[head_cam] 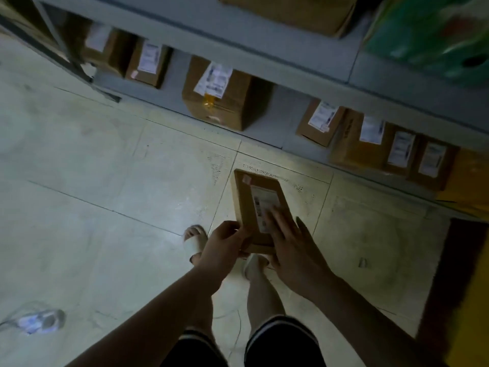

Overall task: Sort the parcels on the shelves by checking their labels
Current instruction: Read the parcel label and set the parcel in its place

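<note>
I hold a flat brown cardboard parcel (248,200) in front of me above the tiled floor, its white label (264,205) facing up. My left hand (225,247) grips its near left corner with curled fingers. My right hand (288,245) lies on top, straight fingers spread over the near end of the label. Beyond it, the grey bottom shelf (285,139) carries labelled brown boxes: two at the left (148,67), a big one in the middle (222,99), and several at the right (383,144).
A higher shelf holds a large brown box (291,11) and a green printed carton (434,33). A yellow object (468,181) stands at the far right beside a dark mat (449,274). A crumpled plastic wrapper (37,320) lies on the floor at lower left. My sandalled feet are below the parcel.
</note>
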### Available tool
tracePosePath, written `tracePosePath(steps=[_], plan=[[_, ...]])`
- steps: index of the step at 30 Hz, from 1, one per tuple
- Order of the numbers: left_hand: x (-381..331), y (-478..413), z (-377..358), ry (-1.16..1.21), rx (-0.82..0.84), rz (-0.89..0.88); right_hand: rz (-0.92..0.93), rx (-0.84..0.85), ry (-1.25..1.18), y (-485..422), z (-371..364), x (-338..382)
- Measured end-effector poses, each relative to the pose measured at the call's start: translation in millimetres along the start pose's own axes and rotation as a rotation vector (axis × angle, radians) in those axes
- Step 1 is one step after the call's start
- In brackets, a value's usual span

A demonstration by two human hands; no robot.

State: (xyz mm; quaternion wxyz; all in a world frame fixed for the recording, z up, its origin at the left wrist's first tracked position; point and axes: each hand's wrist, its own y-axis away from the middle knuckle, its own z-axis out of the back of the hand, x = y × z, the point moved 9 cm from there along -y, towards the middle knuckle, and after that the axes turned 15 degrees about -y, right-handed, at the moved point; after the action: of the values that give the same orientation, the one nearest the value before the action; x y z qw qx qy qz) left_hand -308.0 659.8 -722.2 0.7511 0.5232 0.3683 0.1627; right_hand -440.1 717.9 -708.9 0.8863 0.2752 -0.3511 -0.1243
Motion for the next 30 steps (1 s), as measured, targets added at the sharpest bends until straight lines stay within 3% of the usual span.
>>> tracePosePath(steps=[5,8,11,20,30], plan=[[-13.4,-106.1,-12.2,0.044,0.121,-0.037,0.080,-0.165,-0.029,-80.8,-22.2,-69.0],[-25.2,-155.2,3.5,0.157,0.023,-0.080,0.010,-0.253,-0.038,-141.0,-9.6,-104.3],[-27.3,-190.7,9.7,0.154,0.006,-0.118,-0.008,-0.309,0.110,-218.0,5.4,-124.7],[-14.7,-287.0,21.8,0.058,-0.010,-0.198,-0.177,-0.265,0.427,-391.7,-8.5,-186.3],[-2.5,-327.9,35.8,0.035,-0.024,-0.206,-0.151,-0.285,0.312,-449.3,5.6,-220.1]])
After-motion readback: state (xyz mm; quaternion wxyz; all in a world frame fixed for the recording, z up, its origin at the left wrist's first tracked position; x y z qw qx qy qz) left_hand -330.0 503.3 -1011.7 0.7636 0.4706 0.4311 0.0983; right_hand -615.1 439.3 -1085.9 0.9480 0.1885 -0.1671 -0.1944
